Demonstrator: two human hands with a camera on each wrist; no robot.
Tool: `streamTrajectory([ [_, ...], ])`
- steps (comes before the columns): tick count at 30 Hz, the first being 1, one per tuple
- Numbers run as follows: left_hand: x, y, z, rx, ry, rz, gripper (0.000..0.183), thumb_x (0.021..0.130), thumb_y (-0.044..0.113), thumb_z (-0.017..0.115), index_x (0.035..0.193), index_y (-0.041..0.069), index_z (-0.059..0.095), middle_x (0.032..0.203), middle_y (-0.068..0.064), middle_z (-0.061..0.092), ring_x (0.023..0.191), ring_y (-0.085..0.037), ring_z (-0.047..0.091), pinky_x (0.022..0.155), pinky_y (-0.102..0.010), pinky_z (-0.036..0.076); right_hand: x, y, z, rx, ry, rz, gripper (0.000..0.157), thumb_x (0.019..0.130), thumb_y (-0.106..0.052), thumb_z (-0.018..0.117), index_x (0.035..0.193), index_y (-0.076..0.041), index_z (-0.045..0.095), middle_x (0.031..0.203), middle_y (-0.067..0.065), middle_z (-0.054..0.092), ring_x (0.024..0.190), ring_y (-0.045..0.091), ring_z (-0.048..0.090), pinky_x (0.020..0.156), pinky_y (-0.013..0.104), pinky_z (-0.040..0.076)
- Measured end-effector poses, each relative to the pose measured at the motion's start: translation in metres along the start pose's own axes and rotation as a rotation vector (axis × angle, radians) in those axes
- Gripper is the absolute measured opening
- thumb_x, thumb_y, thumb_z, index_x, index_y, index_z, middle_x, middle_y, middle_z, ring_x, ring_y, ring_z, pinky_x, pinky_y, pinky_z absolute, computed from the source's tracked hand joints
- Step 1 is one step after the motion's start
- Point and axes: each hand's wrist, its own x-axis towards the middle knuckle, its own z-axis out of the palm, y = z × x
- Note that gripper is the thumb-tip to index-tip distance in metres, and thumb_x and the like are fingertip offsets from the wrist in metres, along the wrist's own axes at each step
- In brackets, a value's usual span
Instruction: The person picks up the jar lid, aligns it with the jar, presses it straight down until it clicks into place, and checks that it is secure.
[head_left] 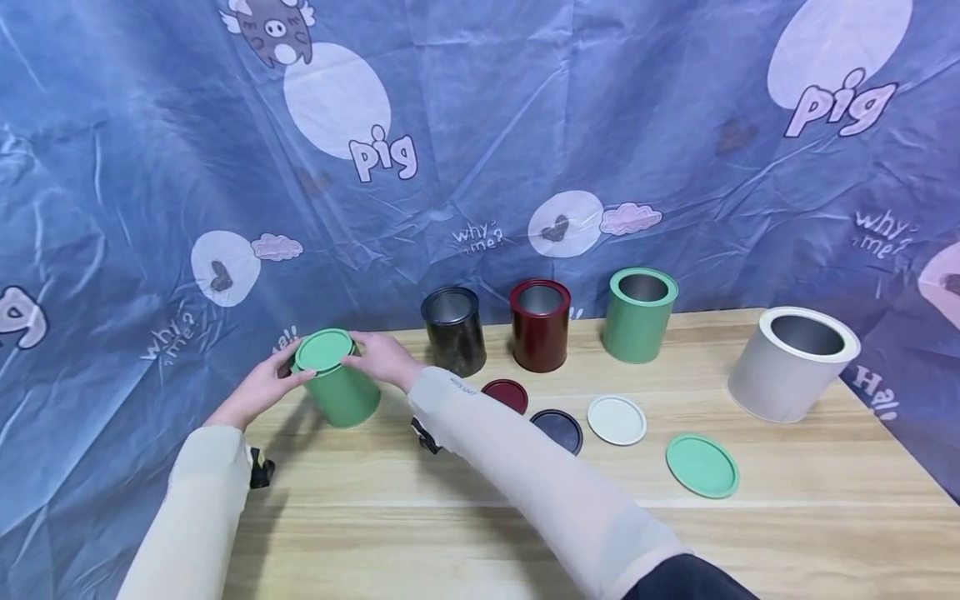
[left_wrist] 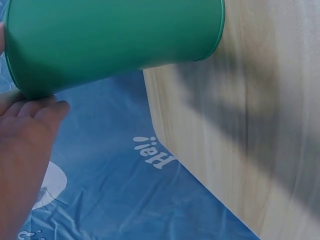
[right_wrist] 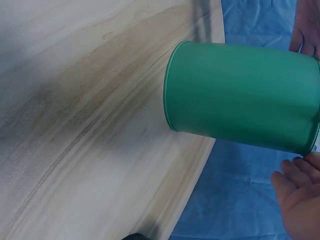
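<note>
At the left of the table, a green can [head_left: 341, 396] stands upright with a round green lid [head_left: 324, 350] over its top. A thin dark line shows under part of the lid's edge. My left hand [head_left: 262, 386] holds the left side of the lid, its thumb at the front. On the opposite side my right hand [head_left: 386, 360] holds the lid's edge, thumb also toward the front. In the left wrist view, the fingers [left_wrist: 42, 112] touch the can's upper rim. The right wrist view has both hands at the top end of the can [right_wrist: 240, 95], the lid's upper face hidden.
Along the back stand open cans: black [head_left: 457, 337], dark red [head_left: 540, 333] and green [head_left: 639, 325]. A white can [head_left: 776, 375] is at the right. Loose lids lie in front: dark red [head_left: 506, 395], black [head_left: 558, 431], white [head_left: 617, 419] and green [head_left: 702, 465]. Blue cloth [head_left: 480, 150] hangs behind.
</note>
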Motion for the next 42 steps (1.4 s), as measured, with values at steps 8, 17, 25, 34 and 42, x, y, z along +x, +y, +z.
streamTrajectory([
  [8,-0.004,-0.003,0.004,-0.07,-0.01,-0.027,0.081,0.099,0.025,0.054,0.154,0.0,0.0,0.157,-0.031,0.001,0.142,-0.051,0.016,0.113,-0.06,0.025,0.001,-0.004,-0.002,-0.045,-0.029,0.027,0.057,0.094,-0.038,0.062,0.144,-0.016,0.047,0.138,0.0,0.057,0.131,0.013,0.05,0.108,0.023,0.04],
  [17,-0.002,-0.001,0.004,-0.085,-0.002,-0.054,0.081,0.099,0.028,0.055,0.155,0.003,0.001,0.159,-0.029,0.001,0.143,-0.049,0.016,0.115,-0.06,0.022,0.002,-0.015,-0.007,-0.134,-0.017,0.06,0.054,0.091,-0.038,0.064,0.14,-0.016,0.053,0.134,0.0,0.06,0.119,0.014,0.06,0.099,0.024,0.048],
  [25,-0.003,-0.002,0.007,-0.092,0.028,-0.065,0.079,0.099,0.03,0.054,0.156,0.006,0.005,0.159,-0.028,0.004,0.142,-0.049,0.019,0.115,-0.059,0.023,0.004,-0.018,-0.003,-0.191,0.002,0.048,0.054,0.092,-0.039,0.063,0.14,-0.016,0.053,0.13,0.0,0.064,0.119,0.015,0.061,0.099,0.024,0.048],
  [34,-0.003,-0.006,0.008,-0.067,0.034,-0.04,0.077,0.101,0.029,0.05,0.155,0.005,0.001,0.16,-0.023,-0.006,0.145,-0.048,0.006,0.116,-0.06,0.016,0.004,-0.01,0.0,-0.29,-0.01,-0.058,0.048,0.097,-0.042,0.055,0.137,-0.014,0.055,0.136,0.0,0.059,0.123,0.012,0.057,0.103,0.023,0.045],
  [42,-0.005,-0.006,0.011,0.019,0.034,-0.029,0.077,0.101,0.033,0.046,0.154,0.001,-0.001,0.16,-0.024,-0.007,0.146,-0.045,-0.005,0.116,-0.063,0.005,0.002,-0.006,0.003,-0.462,-0.015,-0.122,0.058,0.101,-0.045,0.044,0.148,-0.011,0.04,0.149,0.003,0.046,0.134,0.014,0.047,0.11,0.022,0.037],
])
